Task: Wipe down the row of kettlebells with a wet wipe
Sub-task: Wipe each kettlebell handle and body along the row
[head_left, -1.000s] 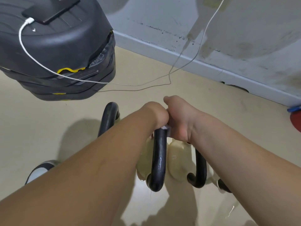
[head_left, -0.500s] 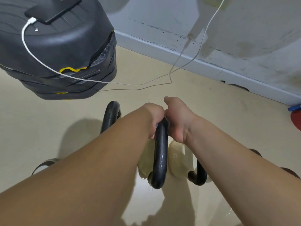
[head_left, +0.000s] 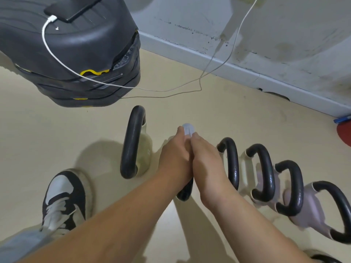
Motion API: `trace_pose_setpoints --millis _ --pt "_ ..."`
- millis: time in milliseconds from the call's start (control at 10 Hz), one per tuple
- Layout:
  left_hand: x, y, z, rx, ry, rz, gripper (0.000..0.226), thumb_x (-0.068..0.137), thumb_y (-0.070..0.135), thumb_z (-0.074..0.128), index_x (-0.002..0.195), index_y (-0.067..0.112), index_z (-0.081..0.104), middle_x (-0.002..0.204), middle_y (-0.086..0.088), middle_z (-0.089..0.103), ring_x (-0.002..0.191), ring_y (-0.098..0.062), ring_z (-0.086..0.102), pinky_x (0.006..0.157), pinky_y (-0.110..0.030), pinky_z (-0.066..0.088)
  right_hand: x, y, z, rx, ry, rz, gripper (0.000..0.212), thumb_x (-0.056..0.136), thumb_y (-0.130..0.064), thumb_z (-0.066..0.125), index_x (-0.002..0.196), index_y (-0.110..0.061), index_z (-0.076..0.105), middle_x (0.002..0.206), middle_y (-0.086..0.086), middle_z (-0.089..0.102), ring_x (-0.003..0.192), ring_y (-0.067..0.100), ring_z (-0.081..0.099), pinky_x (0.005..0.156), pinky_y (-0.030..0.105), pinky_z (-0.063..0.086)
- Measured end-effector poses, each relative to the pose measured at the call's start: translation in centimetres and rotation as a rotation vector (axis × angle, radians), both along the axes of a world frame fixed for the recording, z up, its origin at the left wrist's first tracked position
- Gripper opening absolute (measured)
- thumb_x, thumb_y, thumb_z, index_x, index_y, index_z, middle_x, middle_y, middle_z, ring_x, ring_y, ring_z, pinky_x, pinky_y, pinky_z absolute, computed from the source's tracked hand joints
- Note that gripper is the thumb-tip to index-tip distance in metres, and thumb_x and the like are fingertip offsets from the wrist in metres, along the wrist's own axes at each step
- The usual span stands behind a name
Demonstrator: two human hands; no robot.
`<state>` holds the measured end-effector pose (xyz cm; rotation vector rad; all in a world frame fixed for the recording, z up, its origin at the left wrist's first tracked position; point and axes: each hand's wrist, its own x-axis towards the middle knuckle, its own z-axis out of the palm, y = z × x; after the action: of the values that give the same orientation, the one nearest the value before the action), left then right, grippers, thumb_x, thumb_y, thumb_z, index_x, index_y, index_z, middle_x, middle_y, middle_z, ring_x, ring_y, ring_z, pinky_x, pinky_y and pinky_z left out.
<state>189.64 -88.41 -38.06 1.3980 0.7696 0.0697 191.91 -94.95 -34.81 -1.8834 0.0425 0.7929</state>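
A row of kettlebells with black handles runs across the floor, from a cream one (head_left: 133,141) on the left to lilac ones (head_left: 311,204) on the right. My left hand (head_left: 174,154) and my right hand (head_left: 205,158) are pressed side by side above the second kettlebell. Only the near end of its handle (head_left: 185,192) shows under my wrists. Both hands pinch a small white wet wipe (head_left: 188,129) between their fingertips, and it sticks up past the fingers. The third handle (head_left: 232,162) stands just right of my right hand.
A stack of black exercise equipment (head_left: 76,54) fills the upper left, with a phone (head_left: 74,6) on top and a white charging cable (head_left: 152,90) trailing to the wall (head_left: 266,35). My shoe (head_left: 62,202) is at lower left. A red object (head_left: 344,134) lies at the right edge.
Both hands have come off the second kettlebell's handle and drawn together, and the wipe now shows between the fingertips. The view has widened to show more kettlebells on the right.
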Motion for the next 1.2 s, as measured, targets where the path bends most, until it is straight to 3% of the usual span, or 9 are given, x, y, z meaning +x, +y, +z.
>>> trace_pose_setpoints --millis 100,200,300,400,600,700,900,1000,1200 --pt "-1.1 -0.7 1.1 -0.132 0.0 0.036 0.057 0.1 0.061 0.04 0.091 0.01 0.064 0.081 -0.009 0.059 0.074 -0.025 0.055 0.073 -0.034 0.051 -0.8 -1.1 1.2 -0.008 0.054 0.02 0.033 0.105 -0.026 0.034 0.084 -0.002 0.043 0.066 0.007 0.047 0.052 0.013 0.052 0.042 0.018 0.04" --pt "-1.7 -1.9 1.8 -0.327 -0.025 0.123 0.049 0.108 0.05 0.041 0.134 0.016 0.065 0.11 -0.003 0.07 0.106 -0.014 0.065 0.08 -0.019 0.058 -0.8 -1.9 2.8 -0.001 0.052 -0.01 0.038 0.104 -0.016 0.042 0.066 -0.01 0.038 0.052 -0.007 0.041 0.043 0.006 0.042 0.04 0.015 0.033" --pt "-1.7 -1.3 1.3 0.039 0.039 0.133 0.03 0.108 0.033 0.038 0.108 0.031 0.067 0.091 0.005 0.072 0.09 -0.02 0.068 0.079 -0.031 0.057 0.9 -1.5 3.2 -0.056 -0.004 -0.028 0.035 0.094 -0.025 0.049 0.074 0.004 0.047 0.069 0.005 0.053 0.069 0.019 0.055 0.065 0.032 0.046" --pt "0.8 1.9 1.6 0.332 0.232 0.085 0.035 0.099 0.031 0.042 0.068 0.017 0.047 0.069 -0.001 0.054 0.069 -0.025 0.052 0.064 -0.035 0.04 3.9 0.3 2.8 -0.149 0.073 -0.064 0.032 0.09 -0.026 0.047 0.092 0.002 0.062 0.095 0.016 0.072 0.091 0.034 0.07 0.092 0.05 0.057" --pt "6.3 4.2 2.9 0.26 0.348 -0.162 0.034 0.096 0.01 0.06 0.066 0.012 0.044 0.067 -0.004 0.049 0.069 -0.027 0.053 0.056 -0.027 0.044 6.4 2.6 2.5 -0.125 0.228 -0.137 0.027 0.093 0.004 0.037 0.081 -0.003 0.06 0.073 0.013 0.062 0.065 0.031 0.06 0.067 0.038 0.053" --pt "6.6 4.0 2.9 0.157 0.363 -0.153 0.033 0.097 0.005 0.056 0.067 0.013 0.043 0.068 -0.005 0.048 0.075 -0.027 0.051 0.056 -0.029 0.043 6.1 2.3 2.4 -0.103 0.241 -0.171 0.026 0.092 0.003 0.038 0.093 0.0 0.064 0.079 0.016 0.066 0.068 0.032 0.064 0.076 0.042 0.059" --pt "1.3 0.3 2.1 0.199 0.213 0.036 0.027 0.105 0.02 0.041 0.081 0.013 0.052 0.081 -0.007 0.06 0.075 -0.028 0.057 0.054 -0.024 0.042 2.3 -0.2 1.9 -0.049 0.111 -0.128 0.035 0.101 -0.008 0.052 0.067 -0.01 0.06 0.05 0.001 0.053 0.041 0.019 0.052 0.041 0.019 0.041" --pt "-2.1 -1.6 1.0 0.26 0.083 0.02 0.027 0.108 0.037 0.036 0.104 0.022 0.058 0.089 -0.008 0.067 0.079 -0.019 0.067 0.061 -0.025 0.05 -0.7 -2.0 0.9 -0.044 0.003 -0.099 0.03 0.104 -0.022 0.06 0.081 -0.031 0.077 0.06 -0.016 0.068 0.063 0.011 0.073 0.056 0.027 0.057" --pt "-7.1 -4.6 -0.5 0.116 0.021 0.056 0.046 0.108 0.026 0.045 0.152 0.037 0.042 0.113 0.015 0.064 0.094 -0.004 0.064 0.08 -0.015 0.052 -6.1 -4.9 -0.9 0.022 -0.062 -0.124 0.038 0.108 -0.02 0.056 0.142 -0.037 0.062 0.116 -0.02 0.077 0.111 -0.005 0.07 0.105 0.025 0.053"
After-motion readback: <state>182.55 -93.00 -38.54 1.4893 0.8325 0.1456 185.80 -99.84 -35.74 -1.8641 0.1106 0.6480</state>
